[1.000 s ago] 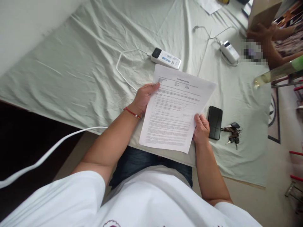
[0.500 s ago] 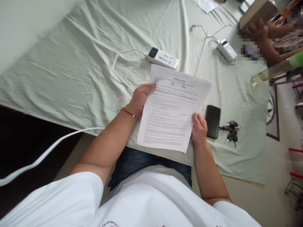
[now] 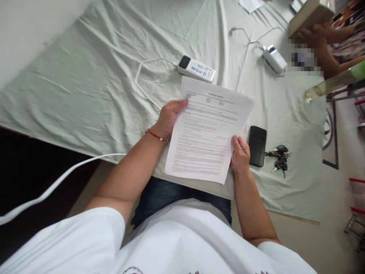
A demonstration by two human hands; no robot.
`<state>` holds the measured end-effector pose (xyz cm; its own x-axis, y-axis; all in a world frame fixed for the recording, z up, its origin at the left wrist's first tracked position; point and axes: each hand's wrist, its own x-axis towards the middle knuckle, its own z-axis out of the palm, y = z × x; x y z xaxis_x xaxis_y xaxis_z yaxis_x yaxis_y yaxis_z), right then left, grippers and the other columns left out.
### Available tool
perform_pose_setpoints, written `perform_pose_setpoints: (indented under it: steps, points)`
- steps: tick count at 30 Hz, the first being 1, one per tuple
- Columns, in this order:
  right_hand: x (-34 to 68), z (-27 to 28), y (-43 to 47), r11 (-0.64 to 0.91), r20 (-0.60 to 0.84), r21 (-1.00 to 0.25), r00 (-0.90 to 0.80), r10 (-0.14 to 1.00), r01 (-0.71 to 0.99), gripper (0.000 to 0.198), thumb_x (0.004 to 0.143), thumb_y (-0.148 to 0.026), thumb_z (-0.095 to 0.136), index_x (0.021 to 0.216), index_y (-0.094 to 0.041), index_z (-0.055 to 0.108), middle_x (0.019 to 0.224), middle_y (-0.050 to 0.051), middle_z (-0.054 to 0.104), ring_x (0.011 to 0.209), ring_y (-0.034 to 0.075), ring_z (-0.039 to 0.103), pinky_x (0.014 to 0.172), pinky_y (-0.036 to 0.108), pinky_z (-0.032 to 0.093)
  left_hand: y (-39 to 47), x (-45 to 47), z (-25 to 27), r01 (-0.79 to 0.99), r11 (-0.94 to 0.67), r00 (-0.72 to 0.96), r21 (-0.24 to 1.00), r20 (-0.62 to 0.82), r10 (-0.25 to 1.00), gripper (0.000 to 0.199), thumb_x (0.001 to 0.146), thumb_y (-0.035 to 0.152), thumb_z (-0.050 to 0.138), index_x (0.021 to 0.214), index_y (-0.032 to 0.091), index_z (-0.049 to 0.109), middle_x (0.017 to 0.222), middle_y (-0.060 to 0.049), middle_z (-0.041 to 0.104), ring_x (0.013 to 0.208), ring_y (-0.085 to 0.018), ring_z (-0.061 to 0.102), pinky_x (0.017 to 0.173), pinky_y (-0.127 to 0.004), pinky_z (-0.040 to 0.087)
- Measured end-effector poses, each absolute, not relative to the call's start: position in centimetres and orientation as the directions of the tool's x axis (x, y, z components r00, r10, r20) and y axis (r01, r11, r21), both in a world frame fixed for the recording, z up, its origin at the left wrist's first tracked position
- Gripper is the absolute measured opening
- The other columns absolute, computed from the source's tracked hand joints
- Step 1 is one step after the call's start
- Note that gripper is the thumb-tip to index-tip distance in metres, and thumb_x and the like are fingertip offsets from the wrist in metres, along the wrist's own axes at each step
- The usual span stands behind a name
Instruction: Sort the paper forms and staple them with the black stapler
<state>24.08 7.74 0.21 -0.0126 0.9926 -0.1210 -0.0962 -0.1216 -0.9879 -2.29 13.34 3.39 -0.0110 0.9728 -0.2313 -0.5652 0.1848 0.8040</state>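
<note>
A white printed sheet of paper, dense with small text, is held in front of me over the table's near edge. My left hand, with a red bracelet at the wrist, grips its left edge, thumb on top and fingers hidden beneath. On the right edge, lower down, my right hand pinches the paper with the thumb over it. Just beyond the sheet's top lies a white power bank with a cable. Beside my right hand are a black phone-like slab and a bunch of keys.
A pale green cloth with wrinkles covers the table. Toward the far right lies a second white device with a cable. Another person's hand holds a brown box. A clear bottle lies near the right edge.
Both hands keep their hold on the sheet, which stays almost in place. At the far right, the other person's hand and box have shifted slightly.
</note>
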Motion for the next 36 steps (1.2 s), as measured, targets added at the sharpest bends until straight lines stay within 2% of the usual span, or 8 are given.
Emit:
perform_pose_setpoints:
  steps: [7,13,21,25,29,33,36]
  points:
    - [24.06,0.16,7.8,-0.107,-0.106,-0.989,-0.007,0.994,-0.099,0.04,0.094,-0.057,0.072,0.122,-0.029,0.078,0.124,0.005,0.081,0.125,0.029,0.073,0.103,0.047,0.063,13.25,-2.2,3.72,-0.542,0.198,-0.042,0.817,-0.262,0.964,0.018,0.089,0.034,0.07,0.089,0.016,0.075,0.095,-0.009,0.08,0.118,-0.034,0.075,0.1,-0.047,0.063]
    - [24.1,0.04,7.83,-0.102,-0.098,-0.983,-0.029,0.995,-0.15,0.037,0.095,-0.052,0.072,0.123,-0.029,0.078,0.122,0.005,0.081,0.124,0.028,0.073,0.104,0.045,0.063,13.37,-2.3,3.32,-0.529,0.194,-0.051,0.826,-0.259,0.965,0.018,0.089,0.034,0.07,0.085,0.017,0.076,0.091,-0.008,0.08,0.115,-0.033,0.076,0.098,-0.046,0.064]
    - [24.24,0.1,7.82,-0.134,-0.136,-0.987,0.009,0.991,-0.089,0.042,0.093,-0.058,0.072,0.12,-0.027,0.077,0.122,0.006,0.081,0.123,0.029,0.073,0.099,0.045,0.064,13.74,-2.24,3.05,-0.511,0.189,-0.088,0.839,-0.269,0.959,0.016,0.088,0.033,0.074,0.084,0.018,0.076,0.093,-0.007,0.081,0.113,-0.032,0.077,0.097,-0.043,0.065]
    - [24.32,0.16,7.98,-0.087,-0.094,-0.993,0.098,0.991,-0.076,0.039,0.092,-0.058,0.073,0.114,-0.026,0.078,0.117,0.006,0.082,0.119,0.03,0.075,0.097,0.046,0.065,13.93,-2.38,2.96,-0.481,0.22,-0.033,0.849,-0.268,0.963,0.021,0.091,0.04,0.074,0.09,0.019,0.077,0.096,-0.008,0.082,0.109,-0.032,0.079,0.091,-0.043,0.067]
    - [24.42,0.25,8.04,-0.045,-0.051,-0.998,0.117,0.992,-0.054,0.04,0.093,-0.059,0.072,0.118,-0.028,0.078,0.121,0.006,0.081,0.118,0.029,0.075,0.098,0.045,0.064,13.75,-2.43,2.85,-0.481,0.225,0.007,0.847,-0.253,0.967,0.022,0.092,0.042,0.074,0.093,0.019,0.078,0.097,-0.007,0.082,0.111,-0.034,0.079,0.09,-0.044,0.068]
    - [24.42,0.33,7.96,-0.042,-0.048,-0.997,0.106,0.993,-0.065,0.038,0.093,-0.057,0.072,0.116,-0.027,0.078,0.119,0.006,0.081,0.118,0.028,0.075,0.099,0.043,0.063,13.33,-2.4,3.15,-0.49,0.236,0.112,0.839,-0.208,0.972,0.024,0.087,0.039,0.081,0.089,0.015,0.078,0.098,-0.013,0.082,0.113,-0.04,0.077,0.096,-0.051,0.066]
    - [24.43,0.32,7.92,-0.038,-0.046,-0.996,0.104,0.993,-0.081,0.031,0.095,-0.053,0.072,0.109,-0.026,0.078,0.118,0.005,0.082,0.115,0.027,0.076,0.101,0.043,0.062,13.02,-2.55,3.41,-0.488,0.288,0.167,0.824,-0.236,0.957,0.026,0.081,0.036,0.088,0.096,0.016,0.08,0.098,-0.014,0.082,0.116,-0.044,0.076,0.096,-0.055,0.065]
